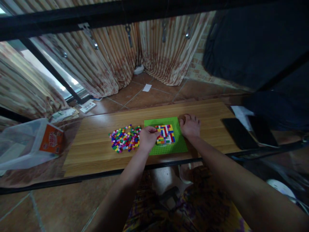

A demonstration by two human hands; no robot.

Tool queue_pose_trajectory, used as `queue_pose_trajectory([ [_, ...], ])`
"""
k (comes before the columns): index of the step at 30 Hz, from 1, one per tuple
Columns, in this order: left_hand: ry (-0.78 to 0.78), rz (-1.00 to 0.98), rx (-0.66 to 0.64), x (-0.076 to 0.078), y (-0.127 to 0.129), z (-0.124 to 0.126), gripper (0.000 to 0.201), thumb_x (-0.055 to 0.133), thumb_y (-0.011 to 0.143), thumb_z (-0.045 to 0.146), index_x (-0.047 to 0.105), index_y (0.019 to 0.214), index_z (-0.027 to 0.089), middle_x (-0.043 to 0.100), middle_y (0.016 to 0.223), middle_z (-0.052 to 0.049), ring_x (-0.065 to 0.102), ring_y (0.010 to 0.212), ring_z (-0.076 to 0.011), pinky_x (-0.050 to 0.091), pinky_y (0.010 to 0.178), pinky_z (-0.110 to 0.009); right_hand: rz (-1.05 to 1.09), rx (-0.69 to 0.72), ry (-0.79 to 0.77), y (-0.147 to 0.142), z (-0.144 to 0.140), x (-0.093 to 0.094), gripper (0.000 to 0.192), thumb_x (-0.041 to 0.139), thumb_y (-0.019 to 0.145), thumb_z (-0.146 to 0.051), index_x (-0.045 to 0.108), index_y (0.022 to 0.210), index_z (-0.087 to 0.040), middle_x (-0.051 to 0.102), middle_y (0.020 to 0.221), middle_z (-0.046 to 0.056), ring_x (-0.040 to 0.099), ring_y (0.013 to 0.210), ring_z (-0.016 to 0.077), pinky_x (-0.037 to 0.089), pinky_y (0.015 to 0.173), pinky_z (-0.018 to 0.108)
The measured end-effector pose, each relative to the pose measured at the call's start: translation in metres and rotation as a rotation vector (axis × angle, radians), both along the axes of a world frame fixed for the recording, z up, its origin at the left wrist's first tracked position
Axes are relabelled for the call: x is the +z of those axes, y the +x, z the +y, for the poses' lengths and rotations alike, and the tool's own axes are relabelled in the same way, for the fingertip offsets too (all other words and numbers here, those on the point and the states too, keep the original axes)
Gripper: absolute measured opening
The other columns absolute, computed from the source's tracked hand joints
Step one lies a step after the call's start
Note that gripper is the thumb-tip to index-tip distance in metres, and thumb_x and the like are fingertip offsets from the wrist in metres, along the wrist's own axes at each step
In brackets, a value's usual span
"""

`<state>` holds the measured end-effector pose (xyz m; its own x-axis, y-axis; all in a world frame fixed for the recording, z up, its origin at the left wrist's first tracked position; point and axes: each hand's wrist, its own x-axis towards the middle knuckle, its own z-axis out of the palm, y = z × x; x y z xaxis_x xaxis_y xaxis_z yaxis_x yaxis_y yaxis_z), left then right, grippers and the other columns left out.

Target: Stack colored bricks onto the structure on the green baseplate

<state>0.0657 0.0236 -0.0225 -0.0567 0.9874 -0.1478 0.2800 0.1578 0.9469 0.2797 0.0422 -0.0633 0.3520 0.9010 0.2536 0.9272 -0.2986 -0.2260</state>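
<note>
A green studded baseplate (181,146) lies on the wooden board, bearing a flat block of multicoloured building bricks (166,133). My left hand (148,138) reaches over the baseplate's left side, thumb and finger pinched at the block's left part. A small bluish brick seems to show at those fingertips, partly hidden by them. My right hand (190,126) rests at the baseplate's right edge, fingers spread, with nothing seen in it. Left of my left hand, a loose pile of small coloured bricks (124,139) is spread on the board.
The wooden board (94,141) has a dark front rail. Two dark flat devices, one a black slab (238,133), lie at its right end beside white paper (242,114). A clear plastic box (24,141) with an orange label stands left. Curtains hang behind.
</note>
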Motion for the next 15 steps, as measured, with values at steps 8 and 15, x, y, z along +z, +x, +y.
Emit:
queue_pose_trajectory([
  [8,-0.052,-0.09,0.048,-0.005,0.003,0.0,0.007,0.07,0.06,0.013,0.064,0.061,0.017,0.058,0.057,0.004,0.053,0.054,-0.0104,0.04,0.054,-0.023,-0.015,0.005,0.018,0.002,0.001,-0.005,0.045,0.039,0.092,-0.036,0.058,0.124,-0.01,0.057,0.128,0.02,0.048,0.114,0.0333,0.033,0.095,0.045],
  [15,0.079,-0.1,0.017,0.009,0.0,-0.016,0.007,0.069,0.067,0.019,0.064,0.063,0.017,0.06,0.059,0.002,0.054,0.057,-0.0105,0.041,0.057,-0.023,0.022,0.005,0.025,0.004,0.001,-0.007,0.044,0.041,0.091,-0.034,0.059,0.124,-0.011,0.058,0.129,0.02,0.05,0.116,0.0336,0.035,0.097,0.047],
])
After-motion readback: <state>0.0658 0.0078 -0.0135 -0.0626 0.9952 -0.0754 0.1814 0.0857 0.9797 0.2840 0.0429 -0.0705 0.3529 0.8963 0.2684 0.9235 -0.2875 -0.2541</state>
